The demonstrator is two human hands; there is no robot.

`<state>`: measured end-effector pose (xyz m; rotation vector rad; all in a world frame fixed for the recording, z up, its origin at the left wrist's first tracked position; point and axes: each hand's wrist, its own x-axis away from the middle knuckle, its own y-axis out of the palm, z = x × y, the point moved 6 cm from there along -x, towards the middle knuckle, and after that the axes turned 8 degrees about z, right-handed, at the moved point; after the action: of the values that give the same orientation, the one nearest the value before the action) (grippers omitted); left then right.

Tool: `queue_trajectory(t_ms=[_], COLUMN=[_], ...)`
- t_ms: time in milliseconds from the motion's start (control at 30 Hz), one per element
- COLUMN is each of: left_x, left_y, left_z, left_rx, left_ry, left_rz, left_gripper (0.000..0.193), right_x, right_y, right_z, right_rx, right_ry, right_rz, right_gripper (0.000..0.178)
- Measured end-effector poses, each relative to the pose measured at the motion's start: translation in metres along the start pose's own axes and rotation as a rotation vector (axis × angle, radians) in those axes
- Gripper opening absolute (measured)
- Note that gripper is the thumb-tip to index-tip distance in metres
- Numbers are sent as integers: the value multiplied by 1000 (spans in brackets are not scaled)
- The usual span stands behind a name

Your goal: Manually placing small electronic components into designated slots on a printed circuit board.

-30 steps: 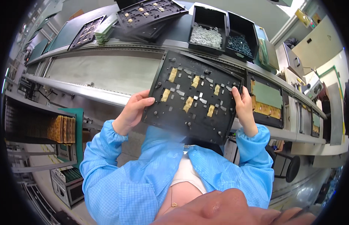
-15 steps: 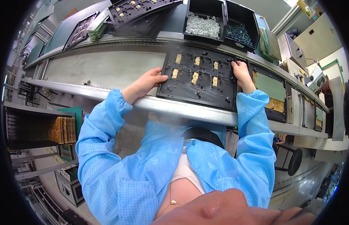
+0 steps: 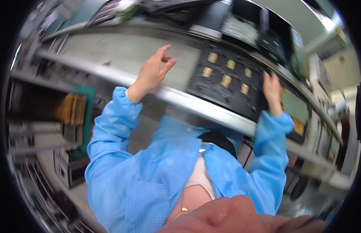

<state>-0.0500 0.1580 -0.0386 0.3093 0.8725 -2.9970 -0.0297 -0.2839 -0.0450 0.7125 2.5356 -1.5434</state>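
In the head view, the black tray (image 3: 205,87) lies on the metal tabletop (image 3: 118,50), along its front rail (image 3: 211,110), with six yellowish pieces (image 3: 226,80) set in two rows. The left hand (image 3: 150,73) is empty, fingers spread, well apart from the tray's left edge; the right hand (image 3: 272,91) has its fingers stretched out at the right edge, and whether they touch or grip it cannot be told. With only one side possibly attended, a push from the right hand could, I judge, skew the tray against the rail or slide it toward the bare stretch on the left. The right sleeve (image 3: 274,124) comes close to the tray's near right corner, so its loose cuff might catch there and jog the pieces out of their pockets. If the tray is not sitting flat, a knock could have the same effect. Much is hard to make out: blur smears the small parts between the pieces, so loose and fixed ones look alike. The right hand and forearm hide part of the green panel (image 3: 295,104) beyond and the gap beside it. Contents of the two black bins (image 3: 246,13) are smeared, and the stacked trays (image 3: 170,6) behind are cut off by the upper edge.
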Motion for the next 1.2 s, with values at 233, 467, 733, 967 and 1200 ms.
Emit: queue_trajectory(t_ms=[233, 467, 733, 967, 1200], left_x=[94, 182, 208, 213, 183], left_y=[-193, -322, -340, -228, -106], left_z=[-47, -172, -176, -53, 84], left_rx=[-1136, -1496, -1683, -1461, -971], left_ry=[219, -508, -249, 374, 907], left_rz=[894, 922, 811, 873, 704], left_gripper=[53, 63, 33, 32, 21], right_x=[19, 29, 98, 127, 153], right_y=[-58, -60, -67, -53, 4], right_z=[25, -77, -192, -219, -225], right_rx=[-174, -366, -282, -352, -1130], right_ry=[-260, -335, -685, -774, -60], right_rz=[24, -86, -56, -184, -994], right_gripper=[36, 30, 18, 17, 46])
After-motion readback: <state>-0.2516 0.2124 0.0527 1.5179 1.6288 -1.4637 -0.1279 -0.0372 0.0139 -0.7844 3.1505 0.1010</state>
